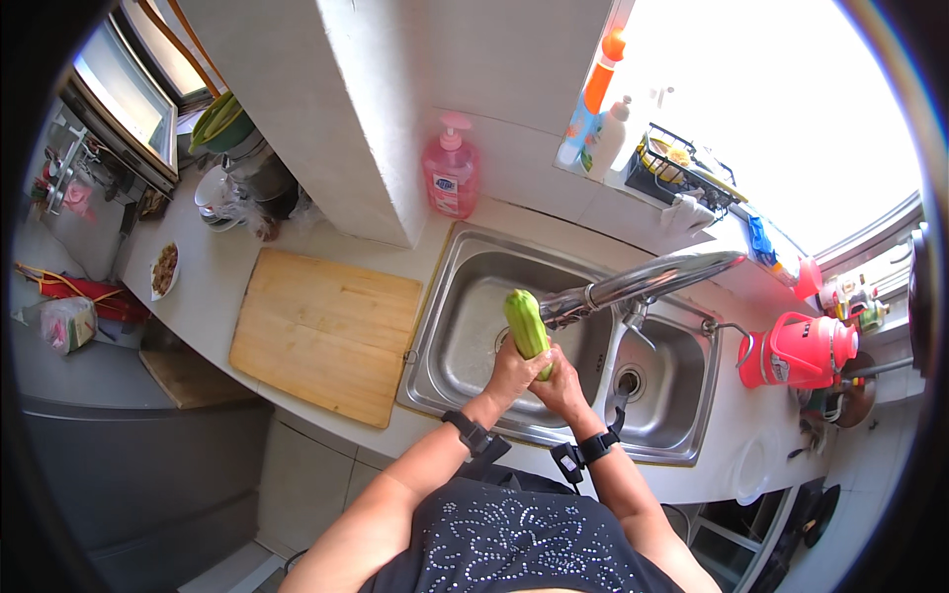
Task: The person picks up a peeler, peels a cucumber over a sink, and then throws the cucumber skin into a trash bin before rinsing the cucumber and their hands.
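A pale green zucchini (pixel 528 325) is tilted upward over the larger basin of a stainless steel double sink (pixel 467 296). Around its lower part, my left hand (pixel 513 374) grips from the left side. My right hand (pixel 561 382) wraps the same lower end from the right, and the two hands touch. Just right of the zucchini is the spout end of a chrome faucet (pixel 615 289), which reaches over the large basin. Whether water runs from it I cannot tell. My hands hide the zucchini's lower end.
Left of the sink lies a wooden cutting board (pixel 326 333). A pink soap pump bottle (pixel 451 174) stands behind the sink's left corner. On the right is a pink thermos flask (pixel 797 350). The sill holds a black wire rack (pixel 682 174). A small dish of food (pixel 164 270) sits far left.
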A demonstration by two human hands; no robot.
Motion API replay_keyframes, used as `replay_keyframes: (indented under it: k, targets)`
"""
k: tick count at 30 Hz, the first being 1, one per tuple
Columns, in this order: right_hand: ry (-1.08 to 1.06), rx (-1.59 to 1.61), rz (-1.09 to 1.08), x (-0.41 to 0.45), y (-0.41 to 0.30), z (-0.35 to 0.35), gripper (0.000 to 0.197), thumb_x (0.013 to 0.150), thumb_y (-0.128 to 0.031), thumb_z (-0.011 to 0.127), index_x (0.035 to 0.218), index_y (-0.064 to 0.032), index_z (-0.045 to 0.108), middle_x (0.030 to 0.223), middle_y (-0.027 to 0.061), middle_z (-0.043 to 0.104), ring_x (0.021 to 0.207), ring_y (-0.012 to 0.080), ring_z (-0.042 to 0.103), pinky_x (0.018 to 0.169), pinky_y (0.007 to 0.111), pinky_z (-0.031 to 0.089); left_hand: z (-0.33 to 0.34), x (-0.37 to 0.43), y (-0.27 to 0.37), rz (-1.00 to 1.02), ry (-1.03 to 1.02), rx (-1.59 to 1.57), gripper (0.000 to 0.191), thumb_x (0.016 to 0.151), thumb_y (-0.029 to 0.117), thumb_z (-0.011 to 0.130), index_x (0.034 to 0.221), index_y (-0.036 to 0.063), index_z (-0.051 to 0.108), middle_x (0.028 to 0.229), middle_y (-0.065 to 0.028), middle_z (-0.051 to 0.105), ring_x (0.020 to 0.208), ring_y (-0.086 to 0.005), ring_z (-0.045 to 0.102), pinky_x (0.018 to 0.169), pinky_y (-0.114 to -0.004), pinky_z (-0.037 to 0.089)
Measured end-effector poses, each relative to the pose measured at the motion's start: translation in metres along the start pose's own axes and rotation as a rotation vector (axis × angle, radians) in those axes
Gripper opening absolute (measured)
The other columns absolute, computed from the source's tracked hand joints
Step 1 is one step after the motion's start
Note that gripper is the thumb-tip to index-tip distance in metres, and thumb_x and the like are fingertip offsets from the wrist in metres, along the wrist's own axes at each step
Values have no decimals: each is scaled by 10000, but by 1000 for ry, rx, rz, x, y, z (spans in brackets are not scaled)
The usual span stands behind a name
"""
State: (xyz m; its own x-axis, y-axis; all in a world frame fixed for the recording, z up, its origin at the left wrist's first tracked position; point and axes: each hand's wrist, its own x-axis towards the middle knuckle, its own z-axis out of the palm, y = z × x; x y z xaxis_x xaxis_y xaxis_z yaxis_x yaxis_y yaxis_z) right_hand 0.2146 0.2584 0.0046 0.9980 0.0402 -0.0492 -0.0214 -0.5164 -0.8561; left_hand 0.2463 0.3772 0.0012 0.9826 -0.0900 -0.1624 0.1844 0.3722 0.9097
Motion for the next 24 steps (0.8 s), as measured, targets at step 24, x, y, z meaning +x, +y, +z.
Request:
replay_keyframes:
  k: [24]
  targets:
    - [-213, 1232, 619, -12, 24, 3, 536, 864, -67, 610, 1349, -54, 381, 1181, 109, 556, 1078, 239, 568, 931, 407, 466, -32, -30, 0, -426, -138, 112, 553, 931, 117, 556, 1404, -11, 302, 1383, -208, 418, 1270, -248, 442, 1029, -352, 397]
